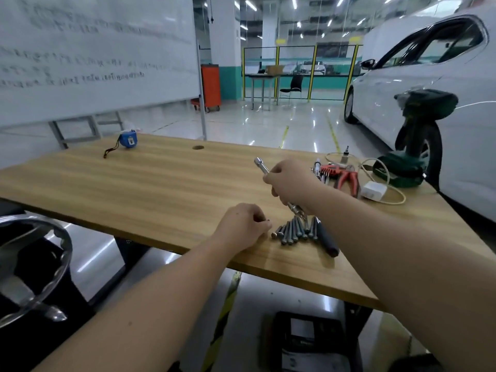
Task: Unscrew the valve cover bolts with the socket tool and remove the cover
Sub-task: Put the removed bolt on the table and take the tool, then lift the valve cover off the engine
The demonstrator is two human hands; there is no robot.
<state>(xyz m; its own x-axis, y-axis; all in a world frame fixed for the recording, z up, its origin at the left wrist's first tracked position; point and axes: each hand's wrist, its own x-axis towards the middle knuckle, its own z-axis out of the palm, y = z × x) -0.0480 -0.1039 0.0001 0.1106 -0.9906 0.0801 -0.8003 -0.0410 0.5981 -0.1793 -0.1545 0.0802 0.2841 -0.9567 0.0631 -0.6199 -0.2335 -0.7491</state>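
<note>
On the table [161, 178], right hand [291, 183] grips the socket tool [261, 165], left hand [243, 224] pinches something small; bolts [292, 230] at three o'clock could roll off if nudged.

Blue tape measure [128, 139], red pliers [347, 178], perhaps a charger [373, 190].
</note>
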